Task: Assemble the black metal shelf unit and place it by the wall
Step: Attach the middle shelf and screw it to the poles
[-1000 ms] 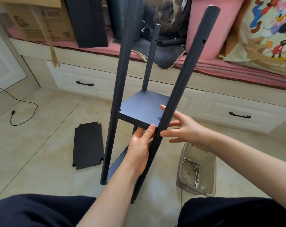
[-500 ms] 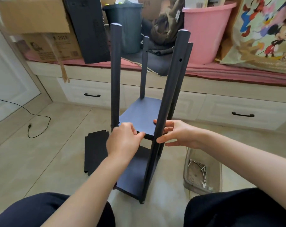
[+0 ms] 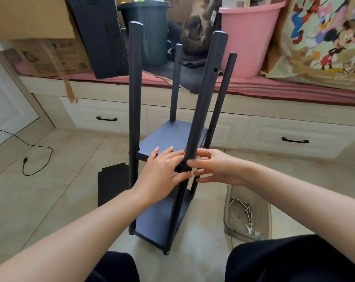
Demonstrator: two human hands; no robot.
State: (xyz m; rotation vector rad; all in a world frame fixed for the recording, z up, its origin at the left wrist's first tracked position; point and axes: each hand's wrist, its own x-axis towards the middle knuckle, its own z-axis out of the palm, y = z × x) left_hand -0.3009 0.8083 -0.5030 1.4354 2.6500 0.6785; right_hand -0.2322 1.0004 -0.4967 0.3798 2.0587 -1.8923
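The black metal shelf unit point(image 3: 164, 218) stands upright on the tiled floor between my knees, with four poles and two shelves fixed. My left hand point(image 3: 162, 171) holds the front edge of the middle shelf point(image 3: 172, 135), fingers lying on top and thumb underneath by the pole. My right hand point(image 3: 217, 167) curls its fingers round the front right pole point(image 3: 209, 88) at the same height. A loose black shelf panel point(image 3: 111, 184) lies flat on the floor left of the unit.
A clear plastic tub point(image 3: 268, 218) with screws point(image 3: 243, 208) and a small wrench sits on the floor at my right. A black cable point(image 3: 36, 157) trails at the left. Behind stands a drawer bench point(image 3: 294, 139) carrying a cardboard box point(image 3: 46, 55), a dark bin and a pink bucket point(image 3: 252, 41).
The unit went from leaning towards me to upright and turned, so the fourth pole shows. My left hand moved from the pole to the middle shelf's edge. My right hand closed round the front pole.
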